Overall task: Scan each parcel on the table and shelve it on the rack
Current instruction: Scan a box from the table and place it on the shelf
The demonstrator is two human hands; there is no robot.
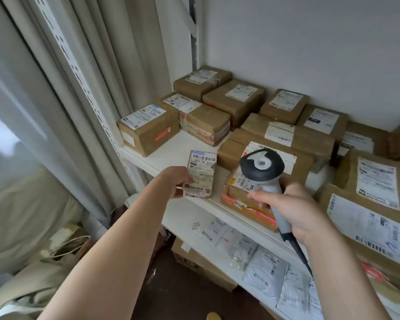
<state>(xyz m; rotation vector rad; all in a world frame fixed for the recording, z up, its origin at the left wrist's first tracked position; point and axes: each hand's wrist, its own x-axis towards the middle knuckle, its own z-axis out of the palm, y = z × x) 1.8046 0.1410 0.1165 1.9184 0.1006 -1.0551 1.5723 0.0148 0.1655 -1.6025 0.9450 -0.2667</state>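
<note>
My left hand (177, 182) grips a small brown parcel (201, 173) by its left edge, label facing up, just above the front edge of the white rack shelf (169, 155). My right hand (291, 209) holds a grey and black handheld scanner (262, 168) by its handle, its head raised to the right of the small parcel. Several brown cardboard parcels (236, 98) with white labels fill the shelf behind and to the right.
A taped box (249, 197) sits at the shelf's front edge under the scanner. The lower shelf (217, 248) carries several grey plastic mailers (266, 276). A perforated white rack upright (88, 98) and curtains stand at left. Cardboard boxes lie on the floor below.
</note>
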